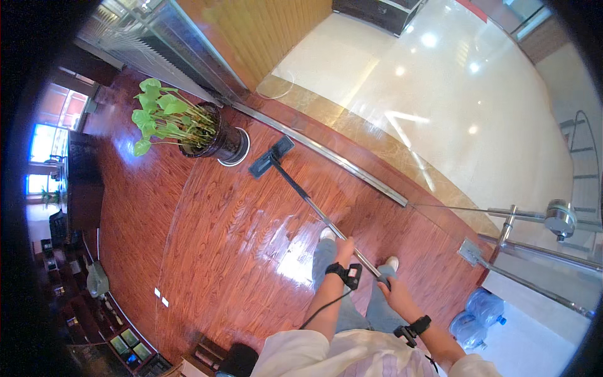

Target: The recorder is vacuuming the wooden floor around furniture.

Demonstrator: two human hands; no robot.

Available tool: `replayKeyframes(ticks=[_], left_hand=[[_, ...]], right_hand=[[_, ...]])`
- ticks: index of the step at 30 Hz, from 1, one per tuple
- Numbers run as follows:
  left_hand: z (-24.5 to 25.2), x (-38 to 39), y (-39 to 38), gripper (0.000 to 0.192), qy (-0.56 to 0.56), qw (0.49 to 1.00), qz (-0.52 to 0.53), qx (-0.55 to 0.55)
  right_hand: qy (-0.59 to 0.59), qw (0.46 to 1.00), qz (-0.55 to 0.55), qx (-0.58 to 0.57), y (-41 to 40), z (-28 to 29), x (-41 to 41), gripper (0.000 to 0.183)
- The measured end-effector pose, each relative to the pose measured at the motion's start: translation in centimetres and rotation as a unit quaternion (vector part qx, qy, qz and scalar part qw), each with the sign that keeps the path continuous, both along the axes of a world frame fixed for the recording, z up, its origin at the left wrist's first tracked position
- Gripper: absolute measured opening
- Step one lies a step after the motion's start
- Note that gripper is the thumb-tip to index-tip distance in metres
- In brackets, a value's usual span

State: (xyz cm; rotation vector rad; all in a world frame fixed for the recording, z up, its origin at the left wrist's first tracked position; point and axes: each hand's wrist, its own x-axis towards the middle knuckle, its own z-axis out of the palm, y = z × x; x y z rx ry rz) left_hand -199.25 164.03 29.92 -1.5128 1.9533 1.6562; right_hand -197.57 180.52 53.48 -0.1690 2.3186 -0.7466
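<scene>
A flat mop lies angled across the view, its dark rectangular head (272, 157) flat on the red-brown wood-look floor (221, 226). Its metal pole (325, 217) runs back toward my body. My left hand (345, 250) is wrapped around the pole partway along. Near the dark grip at the pole's end, my right hand (392, 291) is closed around it. Both wrists wear black straps with small devices. The mop head sits between a potted plant (224, 136) and a metal floor track (325, 151), apparently touching neither.
Beyond the track is a pale shiny tiled floor (367, 61). Glass with metal fittings (559, 219) stands at right, near large blue water bottles (485, 306). Two small white plates (161, 297) are on the floor at left. A black seat (239, 359) is at the bottom.
</scene>
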Motion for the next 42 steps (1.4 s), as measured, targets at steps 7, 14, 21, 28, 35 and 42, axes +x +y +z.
replayKeyframes(ticks=[7, 14, 21, 28, 35, 42], left_hand=[[8.7, -1.4, 23.7, 0.015, -0.018, 0.958, 0.020, 0.286], [1.4, 4.9, 42.9, 0.021, -0.117, 0.947, -0.205, 0.216], [0.1, 4.6, 40.0, 0.019, 0.056, 0.878, -0.032, 0.474], [4.7, -3.9, 30.1, 0.016, -0.037, 0.917, 0.087, 0.387], [-2.3, -7.1, 11.5, 0.021, 0.025, 0.860, -0.499, -0.106], [3.5, -5.4, 4.5, 0.024, -0.078, 0.983, -0.042, 0.160]], right_hand=[[-0.006, 0.997, -0.013, 0.078, 22.0, 3.2, 1.2, 0.031], [-0.109, 0.981, -0.039, 0.154, 35.7, 11.6, 1.3, 0.032], [-0.065, 0.991, 0.046, 0.112, 34.9, 10.5, -1.3, 0.030], [-0.044, 0.987, 0.068, 0.138, 26.4, 5.2, -4.6, 0.033], [-0.033, 0.999, 0.041, 0.012, 12.3, -2.4, -7.0, 0.040], [-0.097, 0.994, -0.029, -0.051, 5.7, -1.0, -4.0, 0.042]])
